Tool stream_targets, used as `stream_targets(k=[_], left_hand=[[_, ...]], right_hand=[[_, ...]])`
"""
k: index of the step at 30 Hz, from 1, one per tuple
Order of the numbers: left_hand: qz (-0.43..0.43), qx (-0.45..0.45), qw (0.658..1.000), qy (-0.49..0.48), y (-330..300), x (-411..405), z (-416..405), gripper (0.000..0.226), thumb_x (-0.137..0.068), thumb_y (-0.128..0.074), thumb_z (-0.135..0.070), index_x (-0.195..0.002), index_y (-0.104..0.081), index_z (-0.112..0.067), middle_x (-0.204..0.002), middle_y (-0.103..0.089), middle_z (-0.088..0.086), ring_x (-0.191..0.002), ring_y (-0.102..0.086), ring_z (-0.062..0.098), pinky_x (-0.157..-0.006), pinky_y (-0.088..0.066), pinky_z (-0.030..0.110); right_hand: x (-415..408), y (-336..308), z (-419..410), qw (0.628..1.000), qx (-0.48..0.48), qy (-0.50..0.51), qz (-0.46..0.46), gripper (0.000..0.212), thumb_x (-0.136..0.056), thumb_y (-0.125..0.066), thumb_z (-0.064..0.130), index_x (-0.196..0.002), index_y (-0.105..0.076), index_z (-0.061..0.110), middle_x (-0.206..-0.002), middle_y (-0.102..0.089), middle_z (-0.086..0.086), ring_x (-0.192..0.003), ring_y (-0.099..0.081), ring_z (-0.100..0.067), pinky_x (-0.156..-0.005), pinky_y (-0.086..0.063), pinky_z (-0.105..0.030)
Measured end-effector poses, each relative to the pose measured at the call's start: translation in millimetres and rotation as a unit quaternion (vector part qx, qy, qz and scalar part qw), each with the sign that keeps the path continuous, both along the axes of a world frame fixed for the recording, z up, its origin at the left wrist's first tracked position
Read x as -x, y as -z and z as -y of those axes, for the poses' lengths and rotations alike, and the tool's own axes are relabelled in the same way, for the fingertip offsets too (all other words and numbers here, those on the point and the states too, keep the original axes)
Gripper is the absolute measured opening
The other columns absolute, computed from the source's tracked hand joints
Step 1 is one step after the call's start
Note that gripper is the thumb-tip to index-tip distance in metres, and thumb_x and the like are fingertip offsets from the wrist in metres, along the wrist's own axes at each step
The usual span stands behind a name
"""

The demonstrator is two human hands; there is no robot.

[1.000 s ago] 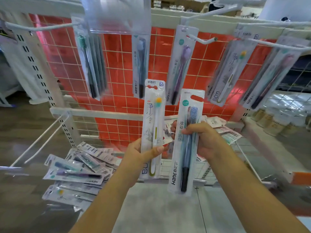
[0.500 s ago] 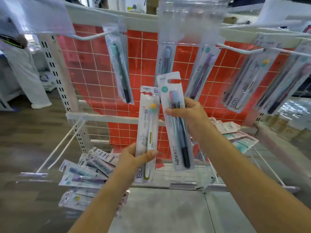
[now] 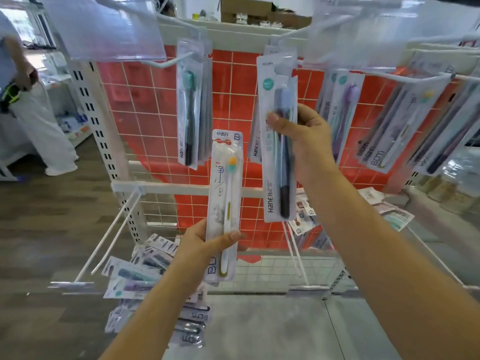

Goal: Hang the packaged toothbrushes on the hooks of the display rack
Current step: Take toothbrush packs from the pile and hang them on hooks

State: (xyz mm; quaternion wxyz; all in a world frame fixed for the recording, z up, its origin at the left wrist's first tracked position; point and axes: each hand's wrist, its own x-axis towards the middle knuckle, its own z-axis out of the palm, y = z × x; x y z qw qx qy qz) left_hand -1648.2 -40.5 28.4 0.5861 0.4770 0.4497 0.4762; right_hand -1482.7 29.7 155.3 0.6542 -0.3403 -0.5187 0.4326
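Observation:
My right hand (image 3: 304,141) grips a packaged blue-headed Hane toothbrush (image 3: 279,162) upright, its top slot raised close to the middle white hook (image 3: 283,37) of the display rack, where similar packs hang behind it. Lower and to the left, my left hand (image 3: 205,245) holds a white BDM pack with a yellow-headed brush (image 3: 224,193) by its lower part, upright, in front of the red grid panel (image 3: 145,110). Packs with a green-headed brush (image 3: 191,105) hang on the left hook (image 3: 166,64).
Loose toothbrush packs (image 3: 135,276) lie heaped on the wire shelf at lower left, with more at the right (image 3: 389,211). Bare lower hooks (image 3: 109,237) jut forward. Full hooks (image 3: 405,113) fill the right. A person (image 3: 23,100) stands at far left.
My right hand has lifted the Hane pack from beside the other one up toward the middle hook. My left hand has kept the white pack low and roughly in place.

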Motion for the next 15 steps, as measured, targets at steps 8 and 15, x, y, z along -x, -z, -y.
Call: stream_targets(k=[8, 15], left_hand=[[0.007, 0.001, 1.0, 0.003, -1.1, 2.5, -5.5, 0.042, -0.061, -0.072, -0.023, -0.1, -0.064, -0.011, -0.086, -0.074, 0.007, -0.084, -0.071, 0.023, -0.077, -0.056, 0.037], [0.007, 0.005, 1.0, 0.002, 1.6, 1.0, -10.3, 0.05, -0.06, -0.074, -0.025, -0.104, -0.063, -0.006, -0.089, -0.074, 0.01, -0.09, -0.07, 0.027, -0.083, -0.054, 0.041]], right_hand=[[9.1, -1.4, -7.8, 0.998, -0.036, 0.045, -0.011, 0.018, -0.076, -0.069, -0.004, -0.086, -0.065, 0.009, -0.069, -0.069, 0.009, -0.069, -0.066, -0.009, -0.065, -0.054, -0.024], [-4.3, 3.8, -13.3, 0.995, -0.028, 0.082, -0.058, 0.01, -0.079, -0.069, 0.004, -0.086, -0.066, 0.009, -0.074, -0.071, 0.004, -0.071, -0.068, -0.013, -0.066, -0.055, -0.028]])
